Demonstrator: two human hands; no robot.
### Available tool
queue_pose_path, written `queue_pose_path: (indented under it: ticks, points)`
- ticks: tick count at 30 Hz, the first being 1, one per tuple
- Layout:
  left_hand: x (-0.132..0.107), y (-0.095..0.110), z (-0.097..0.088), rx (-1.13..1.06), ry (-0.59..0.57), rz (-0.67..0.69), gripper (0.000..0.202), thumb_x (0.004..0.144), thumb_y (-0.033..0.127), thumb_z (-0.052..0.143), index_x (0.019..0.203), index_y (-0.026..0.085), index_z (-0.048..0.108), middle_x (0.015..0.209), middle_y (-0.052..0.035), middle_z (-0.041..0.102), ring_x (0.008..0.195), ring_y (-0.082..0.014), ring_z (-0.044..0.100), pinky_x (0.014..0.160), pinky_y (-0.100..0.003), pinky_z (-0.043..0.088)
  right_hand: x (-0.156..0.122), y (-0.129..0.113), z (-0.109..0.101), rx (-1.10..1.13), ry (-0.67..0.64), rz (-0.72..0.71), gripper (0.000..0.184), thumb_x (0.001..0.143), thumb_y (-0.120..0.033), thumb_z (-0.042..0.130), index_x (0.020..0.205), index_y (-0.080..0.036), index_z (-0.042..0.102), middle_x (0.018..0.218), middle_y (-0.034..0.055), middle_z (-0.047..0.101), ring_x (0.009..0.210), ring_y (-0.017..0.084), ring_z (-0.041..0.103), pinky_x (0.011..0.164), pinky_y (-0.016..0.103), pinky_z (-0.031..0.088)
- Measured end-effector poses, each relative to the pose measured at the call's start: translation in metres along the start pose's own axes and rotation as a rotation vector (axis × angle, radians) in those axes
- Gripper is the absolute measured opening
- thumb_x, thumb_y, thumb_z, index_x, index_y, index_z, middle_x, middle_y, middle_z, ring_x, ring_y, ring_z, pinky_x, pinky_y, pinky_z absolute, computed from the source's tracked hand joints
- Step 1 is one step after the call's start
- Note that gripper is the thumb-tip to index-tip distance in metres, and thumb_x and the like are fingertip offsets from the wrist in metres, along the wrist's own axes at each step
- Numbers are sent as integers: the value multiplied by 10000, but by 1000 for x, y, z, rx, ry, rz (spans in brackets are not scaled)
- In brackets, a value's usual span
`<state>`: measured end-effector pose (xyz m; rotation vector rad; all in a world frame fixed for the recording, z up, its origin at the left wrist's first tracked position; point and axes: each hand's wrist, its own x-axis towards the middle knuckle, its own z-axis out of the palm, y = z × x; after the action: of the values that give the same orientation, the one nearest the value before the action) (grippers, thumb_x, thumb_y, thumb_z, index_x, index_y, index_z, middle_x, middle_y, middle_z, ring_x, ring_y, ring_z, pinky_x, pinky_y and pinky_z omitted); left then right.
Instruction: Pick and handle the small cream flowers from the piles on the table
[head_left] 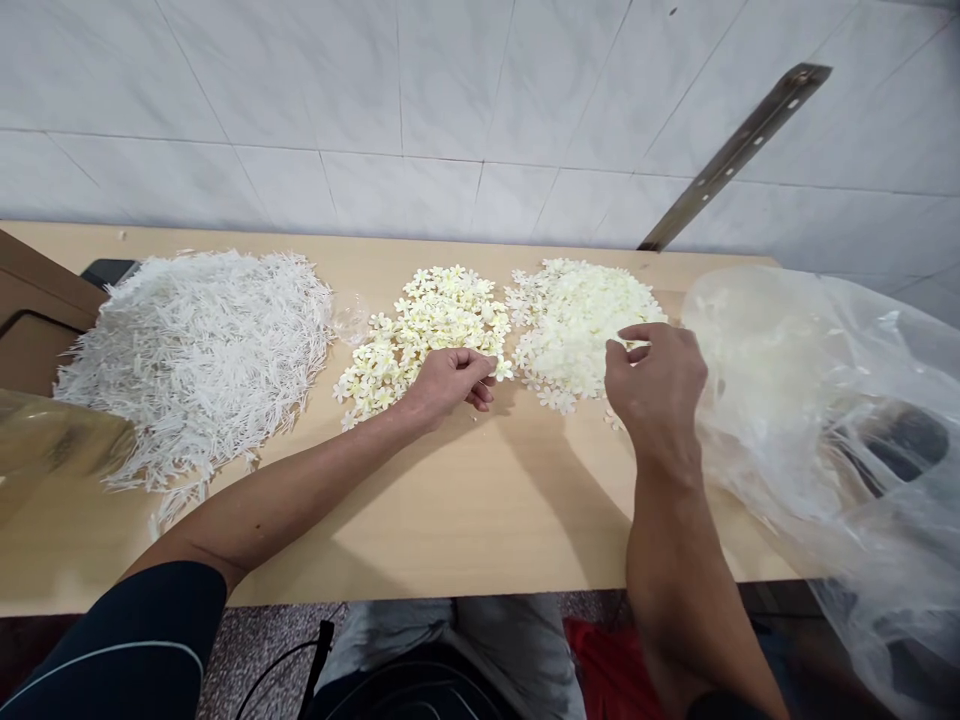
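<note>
My left hand (457, 383) pinches a small artificial flower (503, 369) with white petals and a yellow centre between thumb and forefinger. It is at the front edge of a pile of similar flowers (442, 315) on the table. Over the right side of a second pile, of paler flower petals (574, 315), hovers my right hand (656, 375). Its fingers are curled in towards the thumb; whether anything small is between them cannot be made out. At the left lies a large heap of thin white stems (217, 350), apart from both hands.
A large clear plastic bag (810, 370) bulges over the right end of the wooden table (465, 520). Brown cardboard (45, 300) and a yellowish plastic sheet (60, 440) stand at the left. A slotted metal strip (739, 155) runs up the tiled wall behind.
</note>
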<state>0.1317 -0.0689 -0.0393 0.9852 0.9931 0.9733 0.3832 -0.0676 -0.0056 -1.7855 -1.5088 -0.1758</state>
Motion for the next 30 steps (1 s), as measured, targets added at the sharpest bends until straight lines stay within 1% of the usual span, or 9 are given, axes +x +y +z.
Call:
queue_pose_path:
  ticks: [2, 3, 5, 8, 11, 14, 18, 26, 30]
  points:
    - [0, -2, 0, 23, 7, 3, 244, 907, 304, 754, 780, 104, 696, 785, -96, 724, 563, -138, 670, 528, -274, 596, -3, -3, 0, 61, -12, -49, 127, 901, -276, 676, 976, -201, 745, 1065, 126, 743, 681, 183, 658, 816, 399, 547]
    - [0, -3, 0, 39, 16, 5, 248, 905, 314, 756, 780, 107, 697, 784, -96, 727, 559, -140, 670, 521, -275, 594, -9, -9, 3, 133, -85, -74, 123, 919, -317, 681, 938, -213, 744, 978, 94, 754, 675, 187, 660, 751, 370, 544]
    - [1, -6, 0, 83, 32, 17, 269, 900, 346, 765, 782, 113, 700, 766, -95, 730, 546, -146, 670, 513, -279, 591, -23, -25, 10, 286, -297, -191, 156, 927, -365, 715, 991, -227, 750, 958, 64, 767, 698, 190, 670, 690, 334, 538]
    - [1, -9, -1, 153, 38, 53, 318, 895, 410, 771, 784, 118, 711, 702, -83, 715, 532, -157, 671, 519, -287, 594, -43, -46, 23, 329, -416, -363, 143, 931, -349, 741, 1000, -224, 759, 967, 57, 765, 663, 169, 641, 685, 327, 527]
    - [2, -10, -1, 150, 26, 52, 350, 876, 450, 789, 789, 120, 715, 716, -84, 720, 549, -159, 680, 521, -282, 589, -51, -50, 30, 322, -411, -385, 93, 958, -286, 704, 973, -220, 768, 923, 55, 759, 707, 183, 675, 701, 326, 527]
    - [3, -10, -2, 55, -28, 32, 376, 867, 470, 799, 783, 115, 707, 754, -92, 725, 571, -147, 675, 527, -266, 578, -50, -46, 32, 303, -402, -365, 95, 961, -255, 687, 950, -226, 776, 879, 46, 769, 754, 205, 705, 717, 331, 524]
    - [2, -9, -3, -65, -85, 4, 355, 871, 433, 802, 783, 101, 710, 792, -98, 722, 606, -126, 665, 548, -237, 561, -49, -46, 30, 274, -384, -354, 118, 958, -258, 677, 909, -231, 781, 823, 38, 773, 731, 210, 702, 706, 333, 499]
    - [0, -9, -2, -154, -107, -26, 322, 839, 379, 838, 783, 88, 711, 793, -86, 704, 602, -105, 644, 547, -215, 528, -53, -50, 27, 238, -354, -378, 186, 982, -245, 600, 866, -202, 739, 744, 40, 735, 663, 184, 656, 666, 305, 451]
    - [2, -11, -3, -144, -109, -24, 329, 837, 394, 836, 796, 92, 712, 799, -84, 704, 605, -109, 644, 544, -224, 530, -53, -53, 28, 257, -363, -307, 171, 948, -232, 603, 817, -200, 709, 717, 41, 722, 649, 183, 656, 657, 302, 465]
